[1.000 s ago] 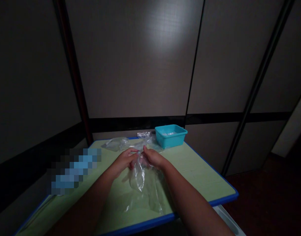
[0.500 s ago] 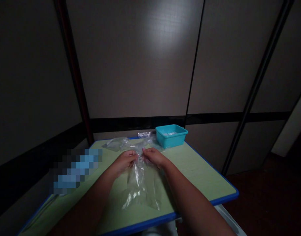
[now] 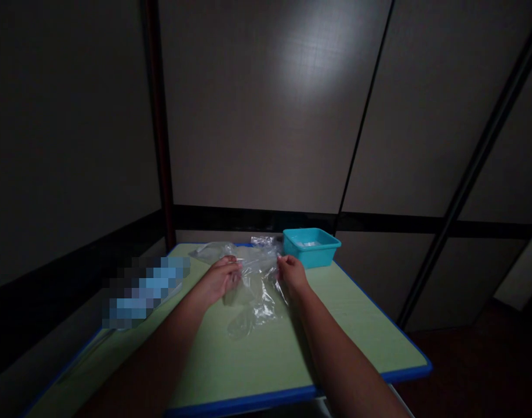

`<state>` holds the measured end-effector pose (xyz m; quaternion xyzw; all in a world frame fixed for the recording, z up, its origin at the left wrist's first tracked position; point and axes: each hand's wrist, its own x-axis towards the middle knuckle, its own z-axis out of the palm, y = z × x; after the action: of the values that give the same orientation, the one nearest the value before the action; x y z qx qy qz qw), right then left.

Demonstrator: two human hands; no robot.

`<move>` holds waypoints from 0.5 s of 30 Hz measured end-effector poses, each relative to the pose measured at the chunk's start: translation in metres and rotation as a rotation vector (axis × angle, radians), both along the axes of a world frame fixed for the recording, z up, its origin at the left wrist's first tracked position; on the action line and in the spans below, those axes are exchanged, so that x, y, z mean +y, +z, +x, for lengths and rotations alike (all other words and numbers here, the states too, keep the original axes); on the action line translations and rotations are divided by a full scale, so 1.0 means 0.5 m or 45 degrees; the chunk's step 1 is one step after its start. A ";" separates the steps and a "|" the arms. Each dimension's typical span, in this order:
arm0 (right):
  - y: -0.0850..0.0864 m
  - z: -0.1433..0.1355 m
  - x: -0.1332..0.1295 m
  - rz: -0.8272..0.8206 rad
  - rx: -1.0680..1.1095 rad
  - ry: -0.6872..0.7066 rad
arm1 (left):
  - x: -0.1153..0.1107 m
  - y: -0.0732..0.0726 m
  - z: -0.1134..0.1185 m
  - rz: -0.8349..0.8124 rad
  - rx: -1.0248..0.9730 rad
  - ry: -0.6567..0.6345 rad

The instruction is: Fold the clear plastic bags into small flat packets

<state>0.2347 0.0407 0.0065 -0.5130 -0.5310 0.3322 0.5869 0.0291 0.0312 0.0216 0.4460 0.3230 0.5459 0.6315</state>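
A clear plastic bag (image 3: 261,293) hangs crumpled between my two hands, over the middle of the green table (image 3: 248,371). My left hand (image 3: 225,276) pinches its upper left edge. Closed on the upper right edge is my right hand (image 3: 290,271). The bag's top edge is stretched between them, and its lower part spreads toward the tabletop. Behind my left hand lies another clear plastic bag (image 3: 213,251). More clear plastic (image 3: 266,241) lies at the back, left of the basket.
A turquoise basket (image 3: 320,257) with something pale inside stands at the table's back right. A pixelated blue object (image 3: 148,293) lies on the left side. Dark panelled doors (image 3: 257,145) rise behind the blue-edged table.
My hands have moved apart, the right one to the right, and the bag between them is spread wider. Its lower end sits higher. The camera view has shifted slightly.
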 end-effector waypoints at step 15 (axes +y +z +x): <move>-0.004 0.010 -0.007 -0.277 -0.212 0.031 | 0.022 -0.026 -0.018 -0.003 0.432 0.453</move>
<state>0.2397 0.0373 0.0045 -0.5930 -0.5448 0.3511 0.4778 0.0201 0.0420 0.0088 0.4667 0.4986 0.5654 0.4625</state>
